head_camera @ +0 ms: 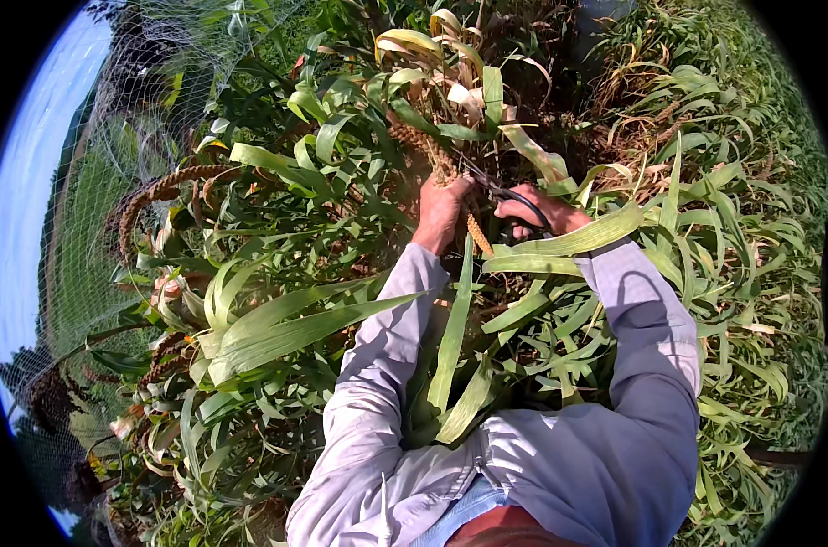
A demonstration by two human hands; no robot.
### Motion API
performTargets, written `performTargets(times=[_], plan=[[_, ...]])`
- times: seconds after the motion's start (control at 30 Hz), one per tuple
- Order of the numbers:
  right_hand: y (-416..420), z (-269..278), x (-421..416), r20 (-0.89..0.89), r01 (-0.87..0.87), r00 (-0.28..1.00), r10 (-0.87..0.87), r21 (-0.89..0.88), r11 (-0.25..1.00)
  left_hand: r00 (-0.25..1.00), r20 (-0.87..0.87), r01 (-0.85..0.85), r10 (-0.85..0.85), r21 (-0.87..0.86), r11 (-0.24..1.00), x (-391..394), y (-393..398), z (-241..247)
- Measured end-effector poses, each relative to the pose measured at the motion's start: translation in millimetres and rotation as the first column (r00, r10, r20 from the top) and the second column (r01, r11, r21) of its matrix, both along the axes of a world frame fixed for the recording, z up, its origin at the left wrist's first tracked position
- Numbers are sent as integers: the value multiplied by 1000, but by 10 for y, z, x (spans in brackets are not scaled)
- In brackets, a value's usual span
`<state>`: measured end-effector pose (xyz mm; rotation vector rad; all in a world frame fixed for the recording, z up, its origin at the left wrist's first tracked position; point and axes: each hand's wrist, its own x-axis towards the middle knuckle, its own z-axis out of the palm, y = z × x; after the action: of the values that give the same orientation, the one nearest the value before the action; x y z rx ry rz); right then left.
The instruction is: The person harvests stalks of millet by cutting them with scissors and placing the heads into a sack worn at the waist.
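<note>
My left hand (pixel 443 208) is closed around the stems of brown millet seed heads (pixel 424 147), just above the picture's middle. One thinner, orange-brown seed head (pixel 479 234) hangs below that hand. To its right, my right hand (pixel 540 210) grips the dark handles of scissors (pixel 523 199). The blades point up and left, close beside the stems at my left hand; whether they touch a stem I cannot tell. Long green leaves (pixel 578 239) cross in front of my right wrist. Dry, pale leaves (pixel 465 96) stand above both hands.
Dense leafy plants surround both arms. More drooping brown seed heads (pixel 157 195) hang at the left, in front of fine netting (pixel 86 239). Tangled leaves and dry stalks (pixel 646 130) fill the right side. A broad green leaf (pixel 304 331) lies across the left forearm's side.
</note>
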<state>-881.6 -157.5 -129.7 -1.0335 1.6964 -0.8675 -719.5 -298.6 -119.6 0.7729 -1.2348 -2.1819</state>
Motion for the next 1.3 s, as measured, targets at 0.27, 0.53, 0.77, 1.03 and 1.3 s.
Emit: performTargets(times=[0.27, 0.53, 0.77, 1.03, 1.3], plan=[[114, 383, 59, 389, 132, 886, -253, 312, 941, 962, 268, 172, -61, -413, 894, 465, 153, -187], [-8, 393, 191, -200, -99, 969, 143, 214, 972, 902, 264, 392, -341, -171, 904, 1491, 684, -198], [-1187, 619, 928, 315, 29, 945, -86, 182, 983, 882, 450, 186, -141, -57, 981, 2031, 440, -370], [-2218, 250, 753, 449, 220, 841, -302, 225, 949, 913, 405, 128, -59, -145, 981, 2108, 477, -257], [-2345, 55, 423, 541, 142, 799, -264, 256, 956, 956, 295, 37, -6, -99, 994, 2225, 474, -365]])
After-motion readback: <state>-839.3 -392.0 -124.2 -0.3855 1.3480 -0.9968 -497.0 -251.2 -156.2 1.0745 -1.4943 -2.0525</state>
